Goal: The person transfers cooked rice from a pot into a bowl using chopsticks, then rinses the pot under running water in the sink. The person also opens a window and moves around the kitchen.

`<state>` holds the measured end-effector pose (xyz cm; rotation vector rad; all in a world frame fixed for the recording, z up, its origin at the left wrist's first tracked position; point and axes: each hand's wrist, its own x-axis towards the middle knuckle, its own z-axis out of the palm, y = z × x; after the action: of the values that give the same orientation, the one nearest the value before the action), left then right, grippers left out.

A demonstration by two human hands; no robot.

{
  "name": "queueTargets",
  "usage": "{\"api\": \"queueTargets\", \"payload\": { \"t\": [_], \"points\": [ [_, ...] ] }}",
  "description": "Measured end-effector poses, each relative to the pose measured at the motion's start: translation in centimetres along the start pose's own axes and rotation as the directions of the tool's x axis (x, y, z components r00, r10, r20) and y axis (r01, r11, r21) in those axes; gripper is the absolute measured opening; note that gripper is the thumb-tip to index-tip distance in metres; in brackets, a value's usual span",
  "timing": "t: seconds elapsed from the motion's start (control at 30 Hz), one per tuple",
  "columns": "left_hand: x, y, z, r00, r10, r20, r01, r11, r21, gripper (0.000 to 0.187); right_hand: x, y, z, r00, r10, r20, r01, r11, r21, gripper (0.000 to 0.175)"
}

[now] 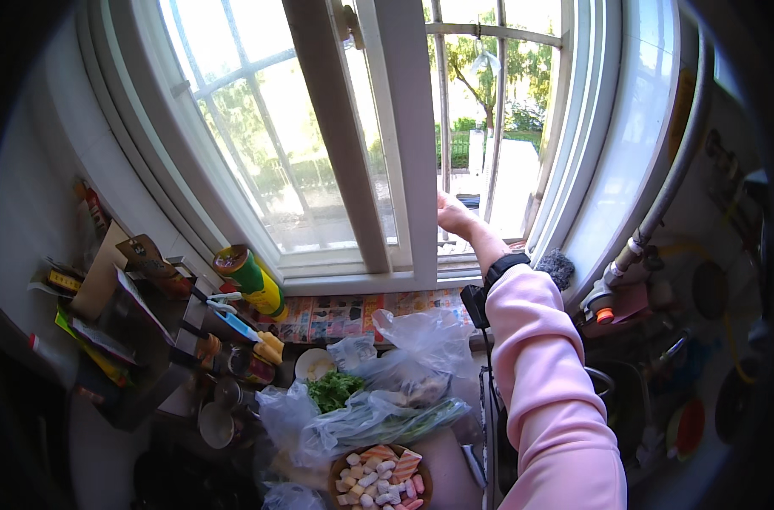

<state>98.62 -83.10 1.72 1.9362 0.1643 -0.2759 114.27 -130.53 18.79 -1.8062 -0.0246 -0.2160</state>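
Observation:
My right hand (pixel 456 215), in a pink sleeve with a black band and a small black device at the wrist, reaches into the window's open right side. Its fingers pass behind the edge of the white sliding sash frame (pixel 411 140), so their grip is hidden. Metal security bars (pixel 497 115) stand beyond the hand. My left hand is out of view. Below the sill lie a clear plastic bag (pixel 425 347), leafy greens (pixel 333 390), and a bagged bunch of long green vegetables (pixel 419 424). A bowl of assorted pale and pink food pieces (pixel 374 481) sits nearest me.
On the newspaper-covered sill (pixel 355 317) a green and yellow bottle (pixel 253 284) leans at left. A cluttered rack (pixel 148 331) and jars (pixel 250 364) fill the left. Right are a scouring pad (pixel 556 268), a pipe with an orange-tipped valve (pixel 601 306), and a cut watermelon (pixel 687 428).

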Motion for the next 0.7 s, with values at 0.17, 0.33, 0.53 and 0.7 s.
{"api": "queueTargets", "payload": {
  "t": [0.17,0.33,0.53,0.7],
  "points": [
    [0.4,1.1,0.7,1.000,0.028,0.012,-0.028,1.000,0.013,0.025,0.4,1.2,-2.1,0.995,0.098,-0.036,-0.101,0.992,-0.077,0.048],
    [0.8,1.2,0.9,0.998,0.050,0.032,-0.050,0.999,0.005,0.025,-2.2,1.7,-6.5,0.983,0.173,-0.059,-0.175,0.984,-0.016,0.063],
    [1.3,1.2,1.3,0.995,0.075,0.067,-0.074,0.997,-0.007,0.025,-5.0,0.6,-10.7,0.909,0.373,-0.185,-0.379,0.925,0.005,0.059],
    [1.1,1.7,1.5,0.991,0.103,0.082,-0.102,0.995,-0.016,0.025,-5.9,-0.2,-10.5,0.892,0.372,-0.256,-0.392,0.919,-0.032,0.057]
  ]
}}
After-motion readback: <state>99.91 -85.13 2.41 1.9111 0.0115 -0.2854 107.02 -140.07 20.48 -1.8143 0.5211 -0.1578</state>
